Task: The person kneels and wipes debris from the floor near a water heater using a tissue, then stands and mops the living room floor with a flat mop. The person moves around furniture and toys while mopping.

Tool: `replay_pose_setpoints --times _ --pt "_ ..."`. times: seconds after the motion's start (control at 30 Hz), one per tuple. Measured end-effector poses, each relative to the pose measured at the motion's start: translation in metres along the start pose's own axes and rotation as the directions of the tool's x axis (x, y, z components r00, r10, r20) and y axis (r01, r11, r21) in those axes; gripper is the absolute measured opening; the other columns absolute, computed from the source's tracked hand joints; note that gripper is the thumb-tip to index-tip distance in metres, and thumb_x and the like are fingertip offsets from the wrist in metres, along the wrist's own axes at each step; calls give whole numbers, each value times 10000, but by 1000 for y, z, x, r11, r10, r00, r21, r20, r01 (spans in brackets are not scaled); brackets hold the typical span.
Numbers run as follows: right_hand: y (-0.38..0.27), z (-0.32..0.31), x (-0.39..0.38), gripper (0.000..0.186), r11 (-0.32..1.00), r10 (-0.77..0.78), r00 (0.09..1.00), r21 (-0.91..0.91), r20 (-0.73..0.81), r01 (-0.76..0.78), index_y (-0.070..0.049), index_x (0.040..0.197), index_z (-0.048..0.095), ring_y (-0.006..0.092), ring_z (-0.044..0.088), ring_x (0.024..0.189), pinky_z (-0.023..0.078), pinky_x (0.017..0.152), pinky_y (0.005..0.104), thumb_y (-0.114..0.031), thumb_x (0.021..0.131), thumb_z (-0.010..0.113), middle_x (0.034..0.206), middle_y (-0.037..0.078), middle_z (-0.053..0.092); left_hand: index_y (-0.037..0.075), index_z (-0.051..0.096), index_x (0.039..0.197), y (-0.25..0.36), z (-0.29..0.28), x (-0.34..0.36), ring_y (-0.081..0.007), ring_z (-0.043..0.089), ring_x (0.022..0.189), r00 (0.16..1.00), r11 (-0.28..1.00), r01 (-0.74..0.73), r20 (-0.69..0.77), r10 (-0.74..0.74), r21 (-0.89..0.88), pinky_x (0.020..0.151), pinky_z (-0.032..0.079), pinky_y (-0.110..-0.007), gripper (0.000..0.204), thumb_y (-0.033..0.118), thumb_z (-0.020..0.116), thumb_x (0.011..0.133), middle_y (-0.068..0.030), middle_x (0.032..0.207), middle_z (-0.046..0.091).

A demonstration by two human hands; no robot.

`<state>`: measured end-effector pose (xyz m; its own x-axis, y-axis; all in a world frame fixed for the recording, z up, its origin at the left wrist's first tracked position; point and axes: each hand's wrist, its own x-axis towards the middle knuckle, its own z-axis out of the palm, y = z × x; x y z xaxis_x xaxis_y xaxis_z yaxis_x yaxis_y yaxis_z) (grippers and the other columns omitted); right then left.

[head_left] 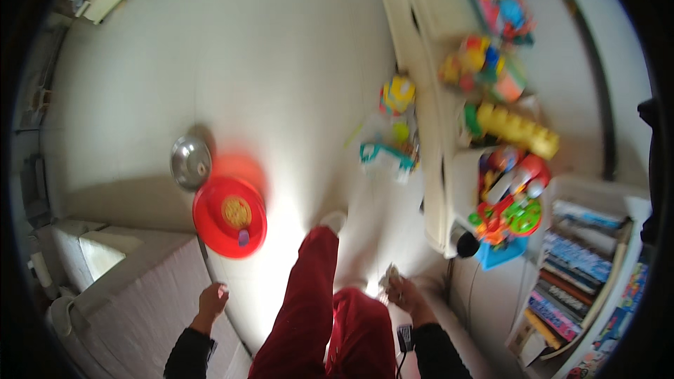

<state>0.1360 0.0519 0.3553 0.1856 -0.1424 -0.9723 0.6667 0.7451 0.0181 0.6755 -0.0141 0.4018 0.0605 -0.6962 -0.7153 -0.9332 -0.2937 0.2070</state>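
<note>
My right hand point(407, 295) is closed around a crumpled greyish cloth point(388, 278), low in front of my right leg. Over by the grey-covered furniture, my left hand point(213, 302) hangs with its fingers curled; whether anything is inside them is hidden. Ahead of it on the floor stands a red basin point(203, 221) with a yellow round patch and a small purplish thing in its bottom. A shiny metal bowl point(187, 165) sits tilted against the basin's far left side, a small pale thing inside it. Neither hand touches these.
To the right runs a long cream bench-like piece point(428, 119) with colourful toys beyond it. A yellow toy point(398, 93) and a teal-handled clear container point(387, 158) lie before it. Books fill a white shelf point(562, 288). Grey-covered furniture point(154, 302) stands at left.
</note>
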Motion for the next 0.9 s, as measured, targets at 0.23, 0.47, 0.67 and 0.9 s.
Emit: replay_pose_setpoints --times 0.23,0.47,0.67,0.9 --pt "-74 91 -171 184 978 -143 941 -101 306 181 -102 997 504 64 336 538 291 440 199 -204 868 586 783 -8 512 86 629 960 56 -110 -34 -177 634 718 970 909 -77 -240 -25 -409 671 508 -310 197 154 646 775 -64 775 654" --pt "-139 126 -249 189 939 -243 864 -117 441 323 -102 1011 501 63 319 540 263 447 181 -204 871 577 768 -7 485 91 624 996 116 -178 -51 -191 645 770 928 848 -195 -372 -3 -494 699 517 -317 229 178 651 787 -68 854 671" --pt "-195 122 -250 94 968 -245 887 42 391 249 -122 911 499 68 357 548 295 438 178 -173 868 565 723 -3 429 73 646 949 129 -198 -105 -188 634 741 808 817 -204 -564 -170 -539 695 512 -305 199 143 658 762 -81 840 671" --pt "-277 116 -236 148 959 -283 831 121 478 257 -111 941 478 74 370 518 293 422 176 -165 853 584 733 35 465 92 645 977 149 -203 -192 -232 648 755 847 880 34 -453 -276 -473 706 516 -342 256 232 658 764 -93 813 668"
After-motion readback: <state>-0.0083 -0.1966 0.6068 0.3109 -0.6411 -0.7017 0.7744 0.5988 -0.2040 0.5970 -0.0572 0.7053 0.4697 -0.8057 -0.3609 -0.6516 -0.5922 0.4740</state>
